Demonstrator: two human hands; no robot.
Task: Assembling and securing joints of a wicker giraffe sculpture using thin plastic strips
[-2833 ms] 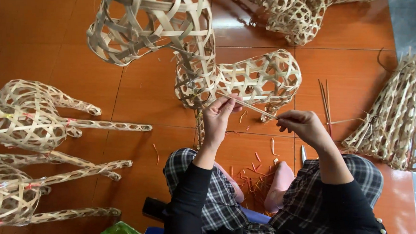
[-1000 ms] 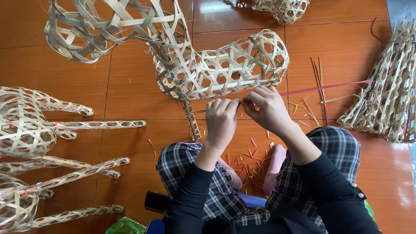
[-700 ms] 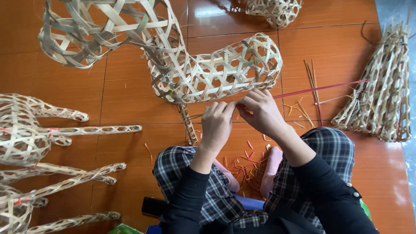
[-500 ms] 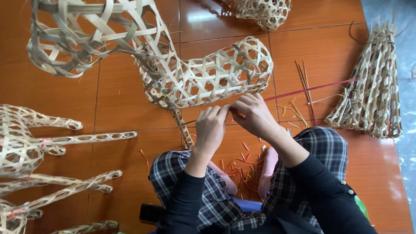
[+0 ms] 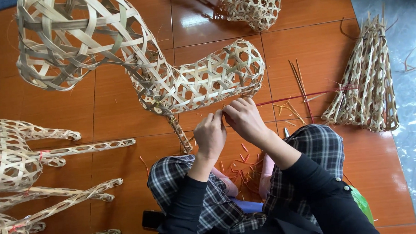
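Note:
A large woven bamboo animal figure (image 5: 168,81) stands on the orange tiled floor in front of me, its open-weave body (image 5: 206,79) just above my hands. My left hand (image 5: 210,135) and my right hand (image 5: 244,120) meet under the body's lower edge, fingers pinched together on a thin red strip (image 5: 292,98) that runs off to the right. One woven leg (image 5: 178,133) hangs down beside my left hand. My knees in checked trousers frame the spot.
Several finished woven figures (image 5: 15,160) lie at the left. A bundle of woven legs (image 5: 365,85) lies at the right, another figure (image 5: 249,5) at the top. Red strip offcuts (image 5: 241,165) litter the floor between my knees. Loose sticks (image 5: 300,83) lie nearby.
My hands came together from apart and now pinch the red strip beneath the body. The view has shifted, so the figure sits lower and more to the right.

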